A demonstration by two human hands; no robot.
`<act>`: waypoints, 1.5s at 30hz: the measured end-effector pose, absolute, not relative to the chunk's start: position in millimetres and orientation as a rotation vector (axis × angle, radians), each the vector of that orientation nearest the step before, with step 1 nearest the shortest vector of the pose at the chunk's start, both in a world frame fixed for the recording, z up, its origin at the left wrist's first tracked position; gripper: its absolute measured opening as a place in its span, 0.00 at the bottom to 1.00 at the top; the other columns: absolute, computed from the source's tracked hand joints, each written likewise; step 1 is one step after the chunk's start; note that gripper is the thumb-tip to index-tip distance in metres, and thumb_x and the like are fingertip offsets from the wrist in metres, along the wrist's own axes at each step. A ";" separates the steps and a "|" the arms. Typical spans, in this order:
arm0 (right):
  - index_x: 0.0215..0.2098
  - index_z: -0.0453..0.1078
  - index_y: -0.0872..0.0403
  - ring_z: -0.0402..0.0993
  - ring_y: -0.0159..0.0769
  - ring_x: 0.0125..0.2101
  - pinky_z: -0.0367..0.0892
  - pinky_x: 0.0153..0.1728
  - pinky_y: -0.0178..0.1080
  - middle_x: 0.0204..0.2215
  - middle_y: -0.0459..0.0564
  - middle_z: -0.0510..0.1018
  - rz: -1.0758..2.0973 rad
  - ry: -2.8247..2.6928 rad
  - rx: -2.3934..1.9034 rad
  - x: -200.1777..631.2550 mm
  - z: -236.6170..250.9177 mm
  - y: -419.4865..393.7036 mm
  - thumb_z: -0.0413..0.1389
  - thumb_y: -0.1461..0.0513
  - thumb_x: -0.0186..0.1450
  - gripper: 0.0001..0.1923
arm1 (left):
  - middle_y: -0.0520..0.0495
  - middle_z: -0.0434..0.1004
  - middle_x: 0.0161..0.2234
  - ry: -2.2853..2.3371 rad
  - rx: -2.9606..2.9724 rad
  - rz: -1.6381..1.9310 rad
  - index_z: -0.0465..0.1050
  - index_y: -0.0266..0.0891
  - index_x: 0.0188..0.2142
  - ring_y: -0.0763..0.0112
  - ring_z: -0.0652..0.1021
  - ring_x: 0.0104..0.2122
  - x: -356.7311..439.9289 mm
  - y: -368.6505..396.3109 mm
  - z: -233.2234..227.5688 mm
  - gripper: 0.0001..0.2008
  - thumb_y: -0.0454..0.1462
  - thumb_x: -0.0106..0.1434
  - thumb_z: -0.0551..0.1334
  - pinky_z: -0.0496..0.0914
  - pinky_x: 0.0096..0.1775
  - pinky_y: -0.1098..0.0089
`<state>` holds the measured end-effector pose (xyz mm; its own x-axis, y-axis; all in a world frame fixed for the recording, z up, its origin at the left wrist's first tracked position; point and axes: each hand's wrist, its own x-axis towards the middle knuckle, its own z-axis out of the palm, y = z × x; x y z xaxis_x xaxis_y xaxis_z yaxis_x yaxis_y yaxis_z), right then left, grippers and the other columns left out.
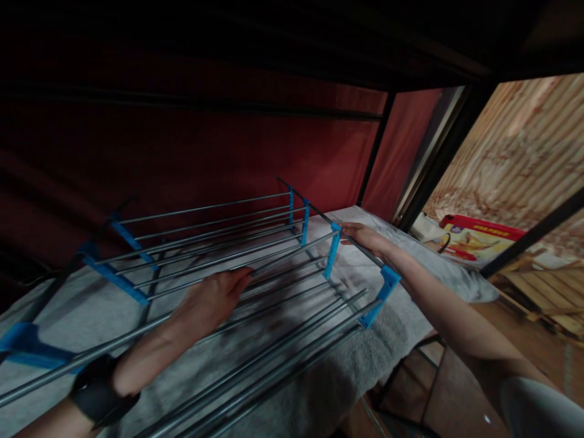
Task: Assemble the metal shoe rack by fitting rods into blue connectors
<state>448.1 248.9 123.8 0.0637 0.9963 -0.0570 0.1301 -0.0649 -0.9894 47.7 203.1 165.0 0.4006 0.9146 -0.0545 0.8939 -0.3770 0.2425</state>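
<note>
A rack of grey metal tubes with blue plastic brackets [333,255] lies across a light cloth. My left hand [219,295], with a dark watch on its wrist, closes around a metal tube [287,255] in the middle of the rack. That tube runs up to the blue bracket at the right. At this same bracket my right hand [362,236] grips the end, its fingers partly hidden behind the bracket and the dark side bar. Several loose-looking tubes [283,350] lie along the near side, by another blue bracket [381,295].
The grey-white cloth [401,328] covers the table under the rack. A dark metal frame [449,149] and a red panel [219,158] enclose the back. On the right are a red and yellow box [483,237], wooden pallets [542,292] and a corrugated wall [524,146].
</note>
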 end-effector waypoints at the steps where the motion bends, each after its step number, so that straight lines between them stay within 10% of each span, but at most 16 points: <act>1: 0.43 0.79 0.52 0.77 0.33 0.41 0.74 0.47 0.34 0.40 0.46 0.84 1.129 -1.249 -1.385 449.6 122.1 249.9 0.60 0.62 0.63 0.11 | 0.43 0.83 0.50 1.594 2.418 0.137 0.73 0.46 0.60 0.53 0.81 0.50 47.6 206.5 161.8 0.27 0.47 0.71 0.44 0.72 0.51 0.59; 45: 0.50 0.79 0.53 0.78 0.38 0.42 0.75 0.55 0.49 0.39 0.48 0.83 1.011 -1.254 -1.375 448.9 105.9 255.7 0.62 0.61 0.66 0.14 | 0.39 0.81 0.54 1.529 2.403 0.147 0.74 0.41 0.60 0.49 0.79 0.54 44.4 232.8 136.2 0.31 0.50 0.69 0.43 0.71 0.56 0.54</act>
<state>448.9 255.7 105.9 0.1207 0.9921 0.0347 0.1767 0.0129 -0.9842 44.4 232.8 136.2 0.4318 0.8994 -0.0678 0.8699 -0.3955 0.2946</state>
